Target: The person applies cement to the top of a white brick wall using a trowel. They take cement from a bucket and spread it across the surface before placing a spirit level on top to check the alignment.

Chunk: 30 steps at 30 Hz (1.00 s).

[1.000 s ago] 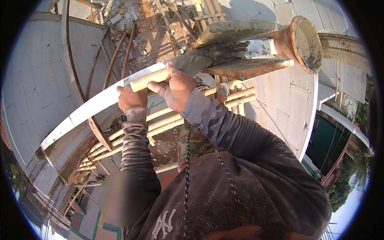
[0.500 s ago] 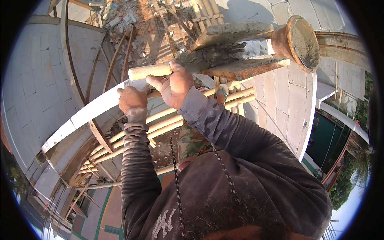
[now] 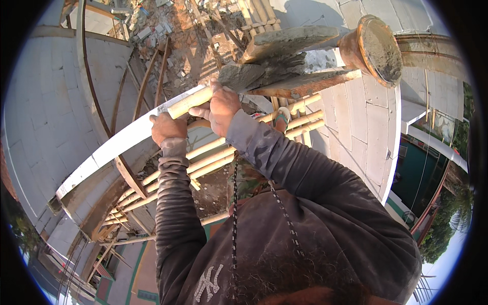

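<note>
The right hand [image 3: 224, 109] is pinching a wooden handle [image 3: 190, 103] above a white wall top [image 3: 121, 138].
The left hand [image 3: 169, 129] is resting curled near its end; whether it's gripping anything, one cannot tell.

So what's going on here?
A person's right hand grips a short pale stick at the white wall top. The left hand is at the wall's near edge, by the stick's other end; its grip is hidden. To the right, grey mortar sits between two boards, with a bucket beyond.
</note>
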{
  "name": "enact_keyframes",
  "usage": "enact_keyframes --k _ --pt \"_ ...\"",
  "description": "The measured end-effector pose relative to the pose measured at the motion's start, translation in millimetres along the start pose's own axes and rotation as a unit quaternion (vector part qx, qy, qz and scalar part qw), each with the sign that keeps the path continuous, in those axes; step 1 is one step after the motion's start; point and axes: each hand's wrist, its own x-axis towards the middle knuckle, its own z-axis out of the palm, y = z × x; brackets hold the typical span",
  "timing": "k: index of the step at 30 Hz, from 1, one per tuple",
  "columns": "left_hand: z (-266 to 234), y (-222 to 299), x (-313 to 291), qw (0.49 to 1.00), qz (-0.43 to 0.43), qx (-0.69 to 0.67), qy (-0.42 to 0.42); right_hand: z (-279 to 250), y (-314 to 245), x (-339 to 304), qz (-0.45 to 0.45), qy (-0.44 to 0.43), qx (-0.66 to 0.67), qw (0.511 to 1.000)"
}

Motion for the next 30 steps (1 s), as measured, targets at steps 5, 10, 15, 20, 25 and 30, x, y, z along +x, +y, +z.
enact_keyframes --k 5,10,15,20,25,30 --pt "-1 -7 -1 0.998 0.04 0.046 -0.012 -18 -4 8 0.055 -0.012 -0.044 0.997" --pt "-20 11 -9 0.999 -0.01 0.039 -0.024 -35 1 -29 0.064 -0.052 -0.172 0.982" --pt "-25 14 -13 0.999 -0.014 0.037 -0.036 -42 -19 -117 -0.034 -0.099 -0.338 0.935" --pt "-8 5 -3 0.999 0.017 0.046 -0.021 -62 -74 -202 -0.032 -0.181 -0.417 0.89" --pt "-5 5 -9 0.998 0.009 0.066 -0.001 -103 -133 -257 -0.501 -0.043 -0.614 0.608" --pt "10 0 -5 0.997 0.001 0.071 0.011 -129 -155 -254 -0.625 0.076 -0.6 0.494"
